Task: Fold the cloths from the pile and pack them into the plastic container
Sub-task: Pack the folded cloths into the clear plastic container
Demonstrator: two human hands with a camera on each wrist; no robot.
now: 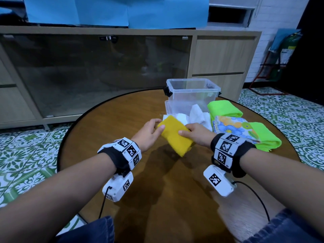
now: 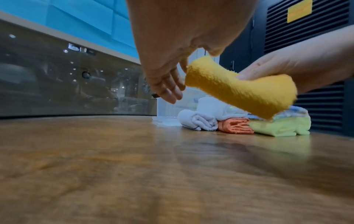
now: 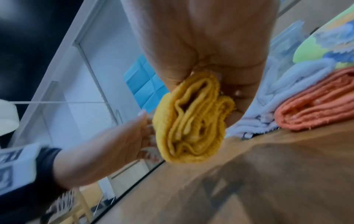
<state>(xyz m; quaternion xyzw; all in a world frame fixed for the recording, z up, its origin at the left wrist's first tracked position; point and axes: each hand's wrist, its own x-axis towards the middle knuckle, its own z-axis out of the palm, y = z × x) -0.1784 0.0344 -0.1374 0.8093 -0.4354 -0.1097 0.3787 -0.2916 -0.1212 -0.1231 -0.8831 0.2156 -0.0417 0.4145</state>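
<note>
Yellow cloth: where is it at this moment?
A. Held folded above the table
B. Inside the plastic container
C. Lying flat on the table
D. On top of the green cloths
A: the right hand grips the folded yellow cloth clear of the table, short of the plastic container.

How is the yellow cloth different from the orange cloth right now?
The yellow cloth is held off the table, gripped by the right hand, with the left hand at its far end; the orange cloth lies on the table, untouched. The yellow one is clear of the pile; the orange one sits tucked between other cloths. Both are folded.
</note>
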